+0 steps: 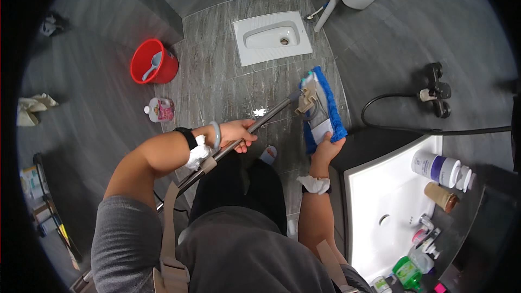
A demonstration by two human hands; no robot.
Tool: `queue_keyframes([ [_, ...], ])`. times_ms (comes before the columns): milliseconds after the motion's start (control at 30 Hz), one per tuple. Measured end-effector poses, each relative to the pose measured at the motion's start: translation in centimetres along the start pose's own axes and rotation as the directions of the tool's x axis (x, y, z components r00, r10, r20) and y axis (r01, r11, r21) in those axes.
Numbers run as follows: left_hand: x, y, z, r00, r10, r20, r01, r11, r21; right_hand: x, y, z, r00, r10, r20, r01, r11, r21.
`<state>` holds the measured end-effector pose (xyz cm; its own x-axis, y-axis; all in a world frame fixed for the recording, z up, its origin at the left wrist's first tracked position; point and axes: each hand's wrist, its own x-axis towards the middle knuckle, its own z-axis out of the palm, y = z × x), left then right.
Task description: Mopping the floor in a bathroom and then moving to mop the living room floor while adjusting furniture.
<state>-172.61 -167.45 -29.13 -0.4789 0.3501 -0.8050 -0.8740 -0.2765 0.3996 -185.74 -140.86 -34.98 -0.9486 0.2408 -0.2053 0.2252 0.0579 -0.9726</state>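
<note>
A flat mop with a blue fringed pad [332, 106] and a metal handle [269, 115] is held up slantwise in front of me. My left hand [239, 134] is closed round the handle, part way along it. At the near end of the mop head, my right hand [327, 148] grips the pad's edge beside a white flap [322, 129]. The back of the mop head and its beige joint [307, 101] face up toward me. Some of my right fingers are hidden behind the pad.
A white squat toilet [273, 37] is set in the grey tiled floor ahead. At the left stand a red bucket [156, 65] with a scoop [154, 64] inside and a pink-labelled bottle [161, 109]. A white washbasin [374, 195] with several bottles is at right, below a black shower mixer [436, 91].
</note>
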Motion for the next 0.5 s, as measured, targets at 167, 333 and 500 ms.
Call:
queue_keyframes([
  [167, -3.7, -5.4, -2.1, 0.996, -0.086, 0.018, 0.087, 0.976, -0.199, 0.5, 7.0, -0.5, 0.911, 0.39, -0.133, -0.36, 0.91, 0.206],
  [333, -4.9, -7.4, -4.5, 0.983, -0.183, -0.03, 0.179, 0.978, -0.106, 0.1, 12.2, 0.1, 0.896, 0.443, -0.035, -0.434, 0.889, 0.149],
  [500, -0.4, -8.1, -6.0, 0.94, -0.312, -0.138, 0.307, 0.95, -0.058, 1.5, 17.7, 1.0, 0.887, 0.461, -0.019, -0.46, 0.887, 0.022],
])
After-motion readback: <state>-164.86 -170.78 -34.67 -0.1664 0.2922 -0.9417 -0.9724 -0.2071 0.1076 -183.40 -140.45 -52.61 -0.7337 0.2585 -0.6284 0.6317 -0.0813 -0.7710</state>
